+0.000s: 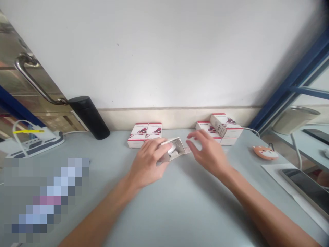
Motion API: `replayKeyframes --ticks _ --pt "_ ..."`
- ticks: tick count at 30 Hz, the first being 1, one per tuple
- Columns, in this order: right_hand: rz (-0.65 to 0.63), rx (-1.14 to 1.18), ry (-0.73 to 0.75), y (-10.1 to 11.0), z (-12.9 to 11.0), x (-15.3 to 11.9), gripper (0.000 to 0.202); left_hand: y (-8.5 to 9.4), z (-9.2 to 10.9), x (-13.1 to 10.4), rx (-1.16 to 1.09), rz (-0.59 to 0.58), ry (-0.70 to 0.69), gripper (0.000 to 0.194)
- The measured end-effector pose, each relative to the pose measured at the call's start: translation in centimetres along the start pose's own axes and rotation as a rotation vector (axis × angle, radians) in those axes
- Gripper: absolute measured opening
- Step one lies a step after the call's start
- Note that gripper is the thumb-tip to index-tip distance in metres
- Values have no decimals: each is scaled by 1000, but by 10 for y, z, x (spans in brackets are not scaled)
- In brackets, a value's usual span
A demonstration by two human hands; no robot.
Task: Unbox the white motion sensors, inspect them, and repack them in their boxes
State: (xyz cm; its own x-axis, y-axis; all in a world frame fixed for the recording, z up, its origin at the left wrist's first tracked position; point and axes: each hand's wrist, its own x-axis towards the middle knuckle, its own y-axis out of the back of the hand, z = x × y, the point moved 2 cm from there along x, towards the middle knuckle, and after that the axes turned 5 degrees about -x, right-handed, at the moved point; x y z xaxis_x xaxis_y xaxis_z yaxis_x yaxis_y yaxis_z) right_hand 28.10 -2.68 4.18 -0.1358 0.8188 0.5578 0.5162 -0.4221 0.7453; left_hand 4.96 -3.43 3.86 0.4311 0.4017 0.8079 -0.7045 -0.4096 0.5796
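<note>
My left hand (pixel 150 161) is wrapped round a small cardboard box (pixel 177 145) at the middle of the table. The box is tipped so that its open end faces right, and something white shows inside; its kind I cannot make out. Just right of that opening is my right hand (pixel 207 151), its thumb and fingers apart with nothing between them. Behind my left hand stand two white and red boxes (pixel 145 132) side by side. Several more boxes of the same print (pixel 223 127) are stacked beyond my right hand.
A black cylinder (pixel 88 118) leans in view at the back left, near a power strip (pixel 36 144). To the right lie an orange animal-face item (pixel 266 152), a phone (pixel 305 187) and white paper (pixel 272 173). A wall (pixel 164 68) closes off the table's back. The left foreground is blurred out.
</note>
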Motion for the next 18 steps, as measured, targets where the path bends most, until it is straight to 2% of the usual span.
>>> replayKeyframes --ticks 2,4,6,9,14,18 --pt "220 95 138 16 -18 -3 9 -1 2 0 34 -25 0 45" --pt "264 56 314 25 -34 -6 9 -1 5 0 64 -55 -18 44" --pt "230 -70 381 25 -42 -10 9 -2 7 0 95 -62 -36 42" --pt "190 -198 311 18 -38 -11 10 -1 9 0 153 -41 -81 43" --pt "26 -207 329 5 -26 -9 20 -5 11 -5 195 -90 -214 58" --pt "-76 -159 331 5 -21 -6 23 -8 8 -7 158 -121 -193 57"
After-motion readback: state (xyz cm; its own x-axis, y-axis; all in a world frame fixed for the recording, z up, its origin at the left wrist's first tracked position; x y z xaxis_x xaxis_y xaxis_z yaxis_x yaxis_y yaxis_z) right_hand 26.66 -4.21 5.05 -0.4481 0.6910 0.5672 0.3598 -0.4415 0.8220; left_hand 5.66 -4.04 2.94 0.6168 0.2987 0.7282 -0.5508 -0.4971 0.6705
